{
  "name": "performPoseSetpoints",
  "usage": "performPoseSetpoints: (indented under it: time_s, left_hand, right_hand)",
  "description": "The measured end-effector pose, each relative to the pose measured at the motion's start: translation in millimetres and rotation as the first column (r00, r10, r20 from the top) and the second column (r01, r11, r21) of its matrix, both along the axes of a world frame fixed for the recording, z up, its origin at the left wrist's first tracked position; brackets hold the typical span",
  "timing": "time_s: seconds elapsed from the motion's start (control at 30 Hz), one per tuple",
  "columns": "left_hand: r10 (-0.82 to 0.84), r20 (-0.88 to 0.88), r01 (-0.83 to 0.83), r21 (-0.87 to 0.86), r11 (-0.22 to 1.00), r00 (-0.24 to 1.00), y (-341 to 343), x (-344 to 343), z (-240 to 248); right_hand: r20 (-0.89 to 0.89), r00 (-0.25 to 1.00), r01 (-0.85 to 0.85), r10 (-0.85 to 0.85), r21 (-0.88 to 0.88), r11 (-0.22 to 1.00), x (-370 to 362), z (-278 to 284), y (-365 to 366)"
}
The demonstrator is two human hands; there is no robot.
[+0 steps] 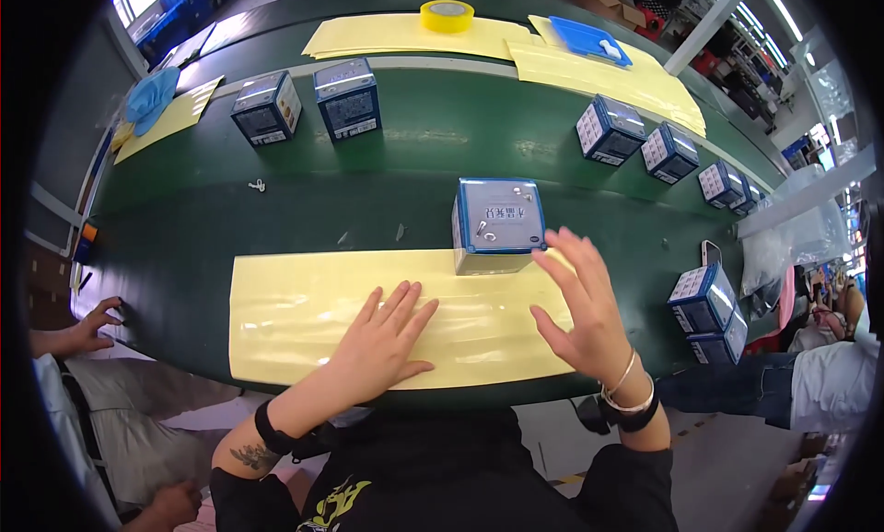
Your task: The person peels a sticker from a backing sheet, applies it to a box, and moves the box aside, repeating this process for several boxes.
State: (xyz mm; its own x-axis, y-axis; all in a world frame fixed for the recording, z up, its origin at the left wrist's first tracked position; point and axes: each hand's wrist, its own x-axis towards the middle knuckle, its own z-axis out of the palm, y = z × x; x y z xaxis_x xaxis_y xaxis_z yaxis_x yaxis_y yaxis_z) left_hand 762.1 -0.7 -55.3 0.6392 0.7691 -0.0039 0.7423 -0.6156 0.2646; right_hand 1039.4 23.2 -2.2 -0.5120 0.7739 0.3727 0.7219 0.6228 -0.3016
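A long yellow glossy sheet (304, 315) lies along the near side of the green table. My left hand (382, 343) rests flat on it, fingers stretched out and holding nothing. Over the sheet's right end is my right hand (585, 311), its fingers spread and curved. Its fingertips are at the lower right corner of a blue and white box (502, 221); whether they touch it I cannot tell. That box stands at the sheet's far edge, with small metal-looking pieces (481, 228) on its top.
Similar boxes stand far left (347, 99), far right (611, 131) and near right (704, 300). Yellow sheets (368, 39) at the back bear a tape roll (447, 16) and a blue tray (589, 40). A co-worker's hand (87, 329) is at the left edge; another person sits at right.
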Motion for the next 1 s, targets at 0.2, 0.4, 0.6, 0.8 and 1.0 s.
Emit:
performPoseSetpoints:
  time_s: [0.2, 0.4, 0.6, 0.8, 1.0]
  left_hand:
    - [-0.011, 0.039, 0.018, -0.192, 0.981, 0.999, 7, -31, 14]
    - [0.063, 0.036, -0.052, -0.252, 0.966, 0.997, 5, -19, 28]
    - [0.141, -0.102, -0.152, -0.115, 0.982, 0.985, -1, 15, 32]
    - [0.243, 0.070, -0.242, -0.028, 0.970, 0.967, -7, 21, 14]
    - [0.221, 0.204, -0.233, 0.037, 0.972, 0.954, -6, 30, 5]
  right_hand:
    - [-0.130, 0.975, 0.126, -0.182, -0.351, 0.928, 46, -37, -44]
    - [-0.137, 0.969, 0.154, -0.205, -0.314, 0.937, 42, -49, -57]
    - [-0.125, 0.962, 0.194, -0.244, -0.317, 0.928, 3, -52, -45]
    - [-0.048, 0.931, 0.339, -0.362, -0.255, 0.905, -24, -66, -37]
    - [0.056, 0.936, 0.351, -0.346, -0.145, 0.925, -24, -73, -40]
